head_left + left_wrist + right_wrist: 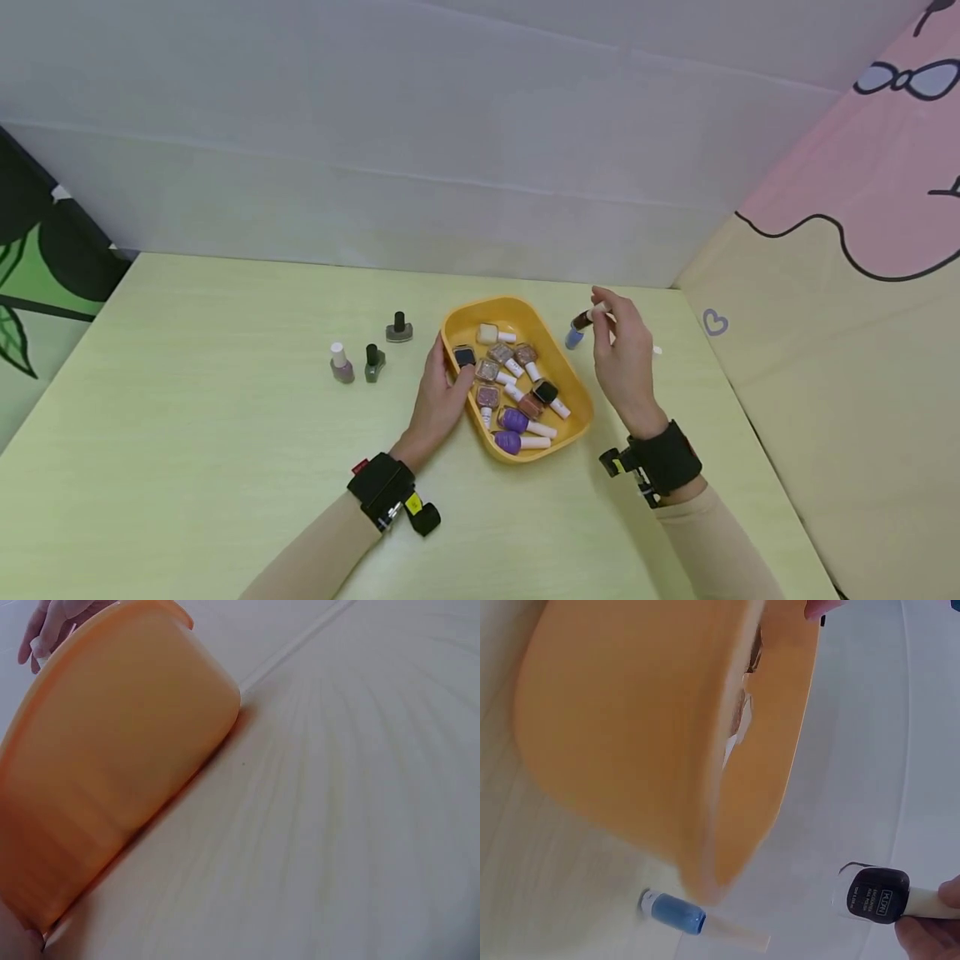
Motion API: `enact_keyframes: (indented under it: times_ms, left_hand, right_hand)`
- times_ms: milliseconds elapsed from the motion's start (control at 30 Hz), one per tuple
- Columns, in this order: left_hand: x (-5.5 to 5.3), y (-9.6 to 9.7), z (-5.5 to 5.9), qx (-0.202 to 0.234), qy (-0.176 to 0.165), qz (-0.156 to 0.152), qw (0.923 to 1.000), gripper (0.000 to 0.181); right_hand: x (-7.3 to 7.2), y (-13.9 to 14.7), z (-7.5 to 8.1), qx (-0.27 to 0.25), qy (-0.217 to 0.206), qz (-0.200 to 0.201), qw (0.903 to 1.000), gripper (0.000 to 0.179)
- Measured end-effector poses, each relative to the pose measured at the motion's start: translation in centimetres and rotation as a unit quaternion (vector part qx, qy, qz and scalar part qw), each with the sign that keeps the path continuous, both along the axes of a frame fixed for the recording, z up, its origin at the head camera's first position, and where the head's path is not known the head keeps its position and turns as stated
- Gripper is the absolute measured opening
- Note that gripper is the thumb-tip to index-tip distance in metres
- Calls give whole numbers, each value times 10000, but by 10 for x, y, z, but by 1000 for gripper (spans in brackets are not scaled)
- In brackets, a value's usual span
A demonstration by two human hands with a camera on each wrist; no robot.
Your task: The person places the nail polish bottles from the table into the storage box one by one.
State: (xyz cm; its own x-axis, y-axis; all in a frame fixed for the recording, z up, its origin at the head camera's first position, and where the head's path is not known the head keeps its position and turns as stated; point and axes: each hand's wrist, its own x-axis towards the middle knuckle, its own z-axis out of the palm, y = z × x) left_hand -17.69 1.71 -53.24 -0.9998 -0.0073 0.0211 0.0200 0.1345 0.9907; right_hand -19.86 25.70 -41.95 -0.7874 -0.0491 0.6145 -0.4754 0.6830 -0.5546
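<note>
My left hand (442,398) grips the left side of a yellow plastic basin (577,408), with the thumb over its rim. Inside lie several nail polish bottles, among them a purple one (507,442) and a black one (545,390), mostly white-capped. Beyond the basin's right side, my right hand (626,358) pinches a dark nail polish bottle (877,894) by its white cap, holding it above the table. Below that bottle, a blue nail polish bottle (673,911) with a pale cap is on the table by the basin.
Left of the basin stand three bottles: a mauve one with a white cap (342,364), a dark green one (374,363) and a grey one (399,328) with black caps. A small white item (657,350) shows right of my right hand. A pale wall (420,208) borders the table's back.
</note>
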Motion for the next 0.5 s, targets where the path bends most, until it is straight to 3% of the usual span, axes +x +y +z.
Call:
enact_keyframes:
  times_ms: [500]
  left_hand:
    - [0,0,-1,21,76,-19,10000,79]
  right_hand:
    - [-18,-38,-1,-453,-244,423,9978,33]
